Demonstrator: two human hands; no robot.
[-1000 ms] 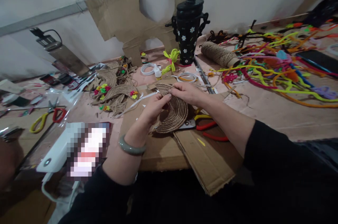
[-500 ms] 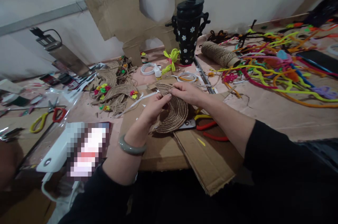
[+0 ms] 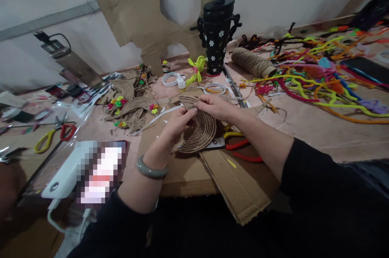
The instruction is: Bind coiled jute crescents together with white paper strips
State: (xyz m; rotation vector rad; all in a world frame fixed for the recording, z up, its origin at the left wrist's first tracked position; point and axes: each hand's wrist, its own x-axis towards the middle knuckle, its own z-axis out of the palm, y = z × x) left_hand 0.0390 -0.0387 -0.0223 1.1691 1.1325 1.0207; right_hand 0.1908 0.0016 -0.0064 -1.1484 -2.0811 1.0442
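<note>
A crescent of coiled jute twine (image 3: 200, 134) is held over the cardboard sheet (image 3: 179, 171). My left hand (image 3: 180, 122) grips its inner edge with the thumb on top, fingers mostly hidden beneath. From the right, my right hand (image 3: 214, 106) pinches the same piece near its upper part, its thumb tip close to my left thumb. Under the crescent's right side a phone-like flat thing with lenses (image 3: 218, 143) peeks out. Beside it lie scissors with red and yellow handles (image 3: 238, 144), partly covered by my right forearm.
Finished-looking twine crescents with coloured flowers (image 3: 138, 106) are piled at the left. A black flowered tumbler (image 3: 216, 39), a twine roll (image 3: 252, 62) and tangled pipe cleaners (image 3: 322, 84) stand or lie behind. More scissors (image 3: 56, 132), a power bank (image 3: 68, 171) and a grey bottle (image 3: 75, 65) are leftward.
</note>
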